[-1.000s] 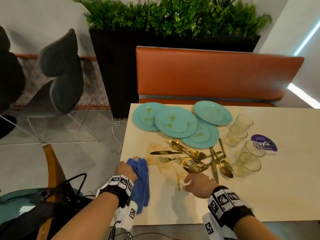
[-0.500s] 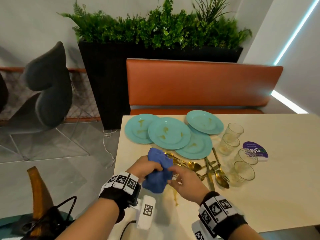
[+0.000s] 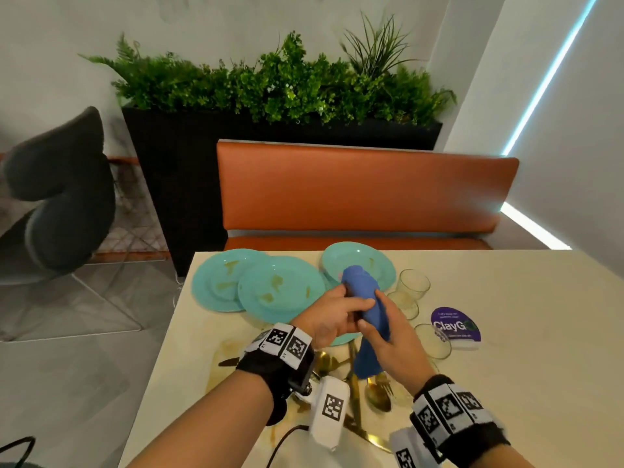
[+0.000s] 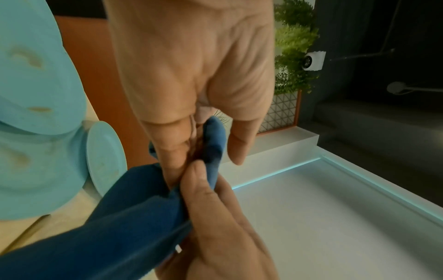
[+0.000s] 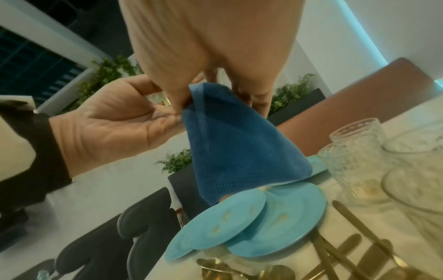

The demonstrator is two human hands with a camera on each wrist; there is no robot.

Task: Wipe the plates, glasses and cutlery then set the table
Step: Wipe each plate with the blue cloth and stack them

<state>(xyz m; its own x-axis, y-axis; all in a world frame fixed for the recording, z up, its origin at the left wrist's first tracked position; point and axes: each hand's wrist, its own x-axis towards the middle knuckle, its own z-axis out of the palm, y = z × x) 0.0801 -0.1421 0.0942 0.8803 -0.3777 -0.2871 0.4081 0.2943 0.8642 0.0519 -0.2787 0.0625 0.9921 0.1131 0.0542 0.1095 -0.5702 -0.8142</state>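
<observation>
Head view shows both hands raised above the tabletop (image 3: 506, 332), holding one blue cloth (image 3: 366, 298) between them. Left hand (image 3: 329, 315) pinches the upper part of the cloth with thumb and fingers. Right hand (image 3: 395, 339) grips it just below, and the rest of the cloth hangs down. Under the hands lie four turquoise plates (image 3: 280, 288) with yellow stains, overlapping each other. Golden cutlery (image 3: 378, 396) lies near the front edge, and the glasses (image 3: 413, 285) stand to the right of the plates.

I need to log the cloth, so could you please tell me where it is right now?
In the head view the cloth is off the table, held between both hands, left hand and right hand, above the cutlery and near the plates.
</observation>
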